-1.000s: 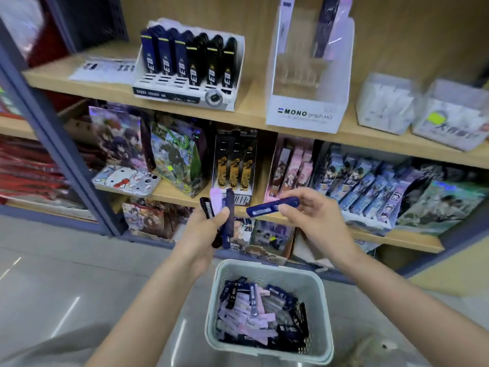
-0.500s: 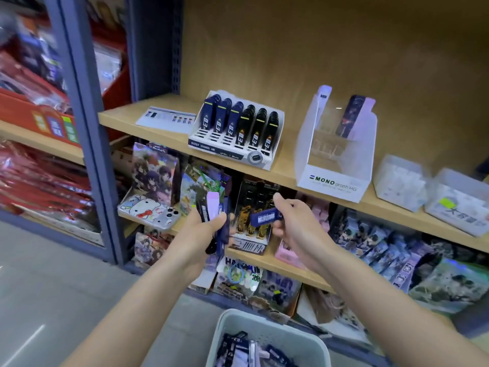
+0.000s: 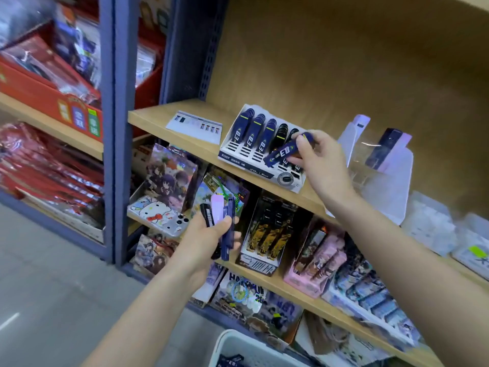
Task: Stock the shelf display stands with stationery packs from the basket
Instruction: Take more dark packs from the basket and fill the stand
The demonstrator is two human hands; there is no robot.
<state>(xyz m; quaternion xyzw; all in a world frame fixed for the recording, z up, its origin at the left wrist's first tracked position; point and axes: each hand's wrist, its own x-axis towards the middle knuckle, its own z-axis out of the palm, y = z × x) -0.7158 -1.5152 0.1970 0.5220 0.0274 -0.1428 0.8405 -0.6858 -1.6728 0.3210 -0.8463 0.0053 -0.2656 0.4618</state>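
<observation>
The right hand (image 3: pixel 321 162) pinches 1 navy pack (image 3: pixel 284 152) by its upper end, tilted with the free end low, probably so that end can lead into a slot. It hovers over the right-hand rows of the white stand (image 3: pixel 238 152), which sits at the front edge of the upper shelf (image 3: pixel 164 120). The left hand (image 3: pixel 209 239) grips a fan of spare packs (image 3: pixel 225 223) upright below that shelf, likely kept close for quick feeding. A clear stand (image 3: pixel 383 186) waits just right. The basket (image 3: pixel 238 348) lies below both hands.
</observation>
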